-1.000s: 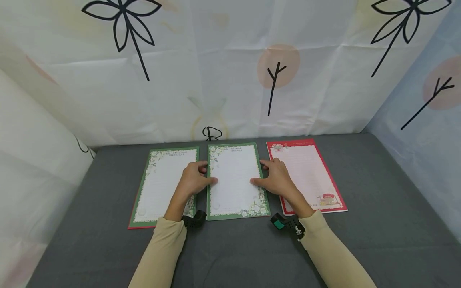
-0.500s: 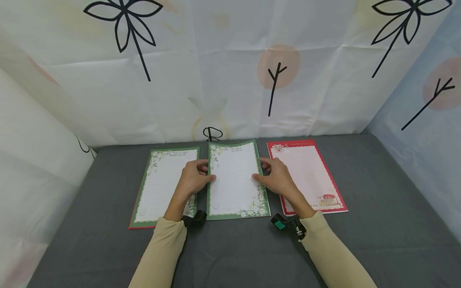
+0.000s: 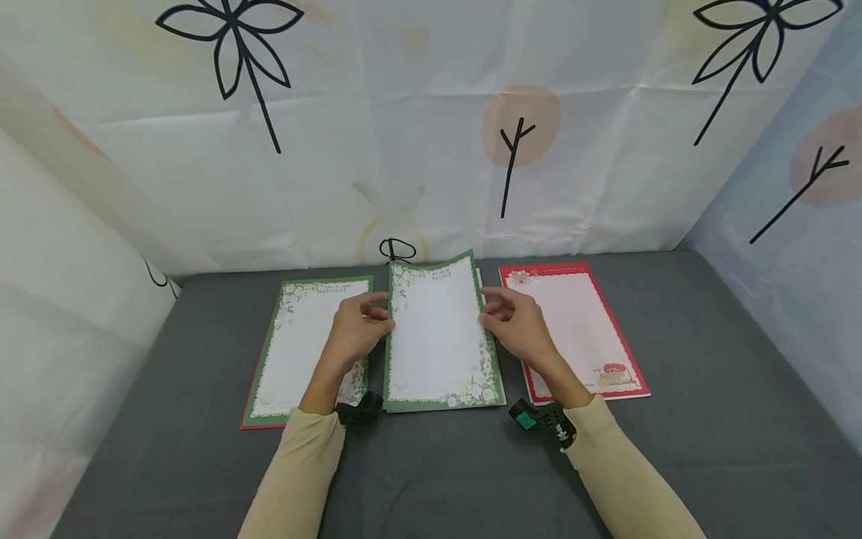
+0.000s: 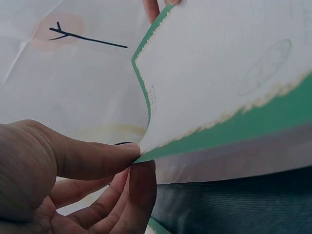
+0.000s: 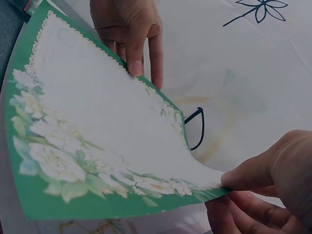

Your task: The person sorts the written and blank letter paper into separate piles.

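A sheet of floral letter paper (image 3: pixel 438 337) with a green border lies in the middle of the head view, its far end lifted and bowed. My left hand (image 3: pixel 357 326) pinches its left edge between thumb and fingertips. On the opposite edge, my right hand (image 3: pixel 520 323) pinches it the same way. Both wrist views show the sheet curving up between the two hands. More paper (image 5: pixel 83 227) shows beneath the raised sheet in the right wrist view; how many sheets lie there, I cannot tell.
To the left lies another green-bordered sheet (image 3: pixel 303 352) with a red edge peeking out under it. A red-bordered stack of paper (image 3: pixel 566 322) lies to the right. All rest on a grey cloth-covered table (image 3: pixel 444 471), with a printed white curtain (image 3: pixel 431 150) behind.
The middle sheet's far end has risen off the paper below and now bends upward. Both hands have moved slightly away from me, and their thumbs have shifted out to the sheet's edges.
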Demonstrator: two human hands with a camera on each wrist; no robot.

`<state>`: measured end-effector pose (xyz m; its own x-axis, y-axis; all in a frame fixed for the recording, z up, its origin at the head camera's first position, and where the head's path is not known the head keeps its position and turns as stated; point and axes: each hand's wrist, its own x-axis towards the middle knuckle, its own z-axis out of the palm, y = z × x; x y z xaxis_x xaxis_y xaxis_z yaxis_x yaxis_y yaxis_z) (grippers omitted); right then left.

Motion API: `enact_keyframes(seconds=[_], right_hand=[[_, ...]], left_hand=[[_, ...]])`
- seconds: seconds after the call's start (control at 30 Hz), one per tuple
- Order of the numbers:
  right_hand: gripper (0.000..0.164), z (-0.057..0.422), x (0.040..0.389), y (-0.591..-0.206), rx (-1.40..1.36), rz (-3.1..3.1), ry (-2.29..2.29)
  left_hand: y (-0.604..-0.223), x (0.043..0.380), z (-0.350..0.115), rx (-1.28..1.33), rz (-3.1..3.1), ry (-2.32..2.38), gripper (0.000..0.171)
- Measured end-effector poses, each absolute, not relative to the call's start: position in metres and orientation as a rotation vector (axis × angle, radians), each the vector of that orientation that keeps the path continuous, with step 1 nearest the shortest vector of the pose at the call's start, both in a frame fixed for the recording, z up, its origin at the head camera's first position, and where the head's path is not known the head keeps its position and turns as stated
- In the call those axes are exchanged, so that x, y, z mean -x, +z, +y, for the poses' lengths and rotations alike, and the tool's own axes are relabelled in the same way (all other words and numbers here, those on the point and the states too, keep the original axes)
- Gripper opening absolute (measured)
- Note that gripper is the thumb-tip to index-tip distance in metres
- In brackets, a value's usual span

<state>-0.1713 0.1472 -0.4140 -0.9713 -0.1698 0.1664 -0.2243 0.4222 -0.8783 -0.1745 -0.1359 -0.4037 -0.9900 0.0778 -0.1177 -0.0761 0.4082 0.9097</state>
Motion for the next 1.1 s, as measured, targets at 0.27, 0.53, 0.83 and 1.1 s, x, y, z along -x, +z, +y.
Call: enact_keyframes(seconds=[0.27,0.53,0.83,1.1], right_hand=[[0.041,0.143,0.17,-0.407,-0.351,-2.453,1.777],[0.042,0.129,0.173,-0.398,-0.343,-2.303,1.924],[0.042,0.097,0.177,-0.389,-0.343,-2.222,2.084],[0.042,0.069,0.182,-0.389,-0.343,-2.208,2.152]], left_hand=[[-0.389,0.172,-0.149,-0.035,2.494,1.749,0.05],[-0.374,0.168,-0.165,-0.009,2.492,1.819,0.051],[-0.361,0.162,-0.19,0.037,2.551,1.825,0.051],[-0.356,0.158,-0.212,0.15,2.611,1.802,0.053]])
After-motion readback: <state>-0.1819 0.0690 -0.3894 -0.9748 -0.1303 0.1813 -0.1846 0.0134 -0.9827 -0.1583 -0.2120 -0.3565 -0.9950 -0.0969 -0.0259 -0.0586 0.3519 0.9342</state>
